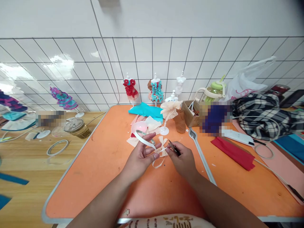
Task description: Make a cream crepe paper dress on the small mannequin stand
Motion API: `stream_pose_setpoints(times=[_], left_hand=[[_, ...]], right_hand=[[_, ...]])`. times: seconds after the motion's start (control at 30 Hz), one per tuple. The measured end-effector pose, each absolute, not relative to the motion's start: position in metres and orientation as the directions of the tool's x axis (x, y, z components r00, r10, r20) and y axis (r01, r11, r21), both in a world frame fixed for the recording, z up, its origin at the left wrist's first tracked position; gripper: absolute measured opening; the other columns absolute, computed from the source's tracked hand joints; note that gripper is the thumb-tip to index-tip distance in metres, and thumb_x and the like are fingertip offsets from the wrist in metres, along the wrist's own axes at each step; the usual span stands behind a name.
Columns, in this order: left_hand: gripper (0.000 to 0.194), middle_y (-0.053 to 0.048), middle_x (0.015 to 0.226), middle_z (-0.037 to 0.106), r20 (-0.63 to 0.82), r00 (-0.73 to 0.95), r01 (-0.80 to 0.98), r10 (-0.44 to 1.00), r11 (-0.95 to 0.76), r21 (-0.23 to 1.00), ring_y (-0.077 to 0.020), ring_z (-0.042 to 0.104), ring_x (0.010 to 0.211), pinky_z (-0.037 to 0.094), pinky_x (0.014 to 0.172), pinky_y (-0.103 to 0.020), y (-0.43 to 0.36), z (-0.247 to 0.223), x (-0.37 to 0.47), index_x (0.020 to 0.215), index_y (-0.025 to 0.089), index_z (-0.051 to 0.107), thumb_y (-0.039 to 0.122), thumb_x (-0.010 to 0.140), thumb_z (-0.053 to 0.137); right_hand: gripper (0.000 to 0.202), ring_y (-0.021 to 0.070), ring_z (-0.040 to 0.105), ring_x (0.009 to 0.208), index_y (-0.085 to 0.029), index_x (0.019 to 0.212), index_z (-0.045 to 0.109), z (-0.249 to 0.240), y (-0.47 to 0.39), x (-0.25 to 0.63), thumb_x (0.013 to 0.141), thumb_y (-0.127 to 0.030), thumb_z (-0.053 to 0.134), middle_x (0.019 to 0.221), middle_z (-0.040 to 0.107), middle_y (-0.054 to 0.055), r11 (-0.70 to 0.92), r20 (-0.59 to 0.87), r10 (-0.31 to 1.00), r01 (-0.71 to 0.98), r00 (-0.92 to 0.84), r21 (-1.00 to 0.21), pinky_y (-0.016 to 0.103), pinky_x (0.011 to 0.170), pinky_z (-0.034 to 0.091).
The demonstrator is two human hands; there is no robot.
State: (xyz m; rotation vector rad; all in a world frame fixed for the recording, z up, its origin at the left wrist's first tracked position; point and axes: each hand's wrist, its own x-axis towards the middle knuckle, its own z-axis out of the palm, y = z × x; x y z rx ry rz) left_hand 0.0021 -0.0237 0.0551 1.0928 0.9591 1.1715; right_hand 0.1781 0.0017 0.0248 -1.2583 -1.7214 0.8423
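Observation:
A roll of white tape (142,138) hangs around the fingers of my left hand (140,155), which grips it. Its loose strip stretches across to my right hand (182,158), pinched there between thumb and forefinger. Tucked in that same hand is a dark, pointed tool (174,148); its exact kind is hidden by the fingers. Just beyond both hands, cream fabric pieces (162,141) lie on the orange table. A thin pale loop of strip (158,164) dangles below the fingertips.
Behind the hands are a pink bowl (139,127), turquoise fabric (146,110) and small dressed mannequins (156,90). A cardboard box (191,115) and brown roll (180,122) stand back right. Red fabric (232,153) lies right. Left, a lidded cup (77,128) and another tape roll (57,147) rest on wood.

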Motion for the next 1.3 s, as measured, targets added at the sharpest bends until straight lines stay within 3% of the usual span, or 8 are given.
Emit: stream_pose_setpoints(times=[0.17,0.23,0.3,0.37,0.57,0.87,1.1,1.3], left_hand=[[0.059,-0.006,0.151,0.024,-0.032,0.19,-0.23,0.981,0.076,0.97,-0.03,0.055,0.116,0.05,0.092,-0.037,-0.023,0.053,-0.001,0.128,0.035,0.043,0.021,0.077,0.069],[0.063,-0.005,0.151,0.023,-0.014,0.132,-0.215,0.991,0.042,0.976,-0.0298,0.054,0.117,0.049,0.093,-0.038,-0.021,0.053,-0.001,0.128,0.037,0.042,0.02,0.074,0.07],[0.064,-0.003,0.152,0.022,0.017,0.071,-0.19,0.997,-0.003,0.982,-0.0305,0.048,0.124,0.049,0.093,-0.037,-0.02,0.053,-0.001,0.129,0.037,0.042,0.02,0.074,0.07],[0.063,-0.002,0.152,0.02,0.051,0.02,-0.17,0.998,-0.047,0.984,-0.0304,0.041,0.129,0.05,0.092,-0.035,-0.018,0.053,0.0,0.129,0.037,0.043,0.02,0.075,0.069],[0.059,0.001,0.154,0.014,0.092,-0.04,-0.129,0.995,-0.097,0.987,-0.0285,0.036,0.133,0.053,0.086,-0.028,-0.019,0.054,0.006,0.129,0.038,0.042,0.018,0.078,0.064],[0.07,0.0,0.156,0.005,0.109,-0.049,-0.038,0.993,-0.111,0.993,-0.0295,0.034,0.134,0.055,0.081,-0.028,-0.023,0.051,0.007,0.139,0.041,0.028,0.015,0.081,0.059],[0.07,0.001,0.156,-0.008,0.148,-0.057,0.062,0.987,-0.144,0.988,-0.0313,0.033,0.134,0.056,0.079,-0.03,-0.028,0.049,0.011,0.139,0.043,0.027,0.015,0.083,0.056],[0.068,0.002,0.156,-0.006,0.149,-0.08,0.049,0.986,-0.145,0.988,-0.0316,0.031,0.135,0.058,0.076,-0.029,-0.031,0.047,0.02,0.138,0.041,0.031,0.013,0.082,0.055]], right_hand=[[0.023,0.0113,0.048,0.056,-0.019,0.085,0.063,0.023,0.005,0.177,0.085,-0.039,0.051,0.063,0.055,-0.002,0.261,0.206,0.963,0.401,-0.176,-0.878,0.021,0.053,0.034],[0.025,0.0125,0.05,0.058,-0.021,0.1,0.062,0.023,0.006,0.177,0.085,-0.037,0.051,0.064,0.055,-0.002,0.24,0.175,0.966,0.413,-0.19,-0.879,0.022,0.054,0.036],[0.041,0.0129,0.048,0.054,-0.022,0.122,0.051,0.025,0.005,0.177,0.085,-0.037,0.052,0.058,0.051,-0.005,0.217,0.143,0.969,0.42,-0.201,-0.881,0.023,0.052,0.034],[0.046,0.0121,0.043,0.048,-0.021,0.129,0.04,0.027,0.0,0.176,0.088,-0.04,0.047,0.053,0.044,-0.007,0.207,0.117,0.961,0.374,-0.249,-0.904,0.022,0.048,0.031],[0.031,0.0089,0.039,0.045,-0.022,0.093,0.048,0.027,-0.02,0.165,0.096,-0.043,0.026,0.058,0.039,-0.006,0.196,0.03,0.866,0.283,-0.499,-0.939,0.02,0.043,0.028],[0.032,0.0098,0.041,0.046,-0.022,0.089,0.045,0.022,-0.022,0.161,0.097,-0.042,0.021,0.056,0.037,-0.006,0.159,-0.01,0.891,0.333,-0.454,-0.93,0.02,0.043,0.031],[0.03,0.0095,0.041,0.043,-0.023,0.089,0.044,0.022,-0.022,0.159,0.097,-0.043,0.023,0.055,0.038,-0.007,0.135,-0.025,0.893,0.32,-0.449,-0.938,0.02,0.042,0.03],[0.03,0.0103,0.043,0.045,-0.023,0.095,0.046,0.018,-0.022,0.155,0.096,-0.044,0.025,0.058,0.042,-0.006,0.155,0.012,0.908,0.309,-0.418,-0.938,0.021,0.043,0.033]])
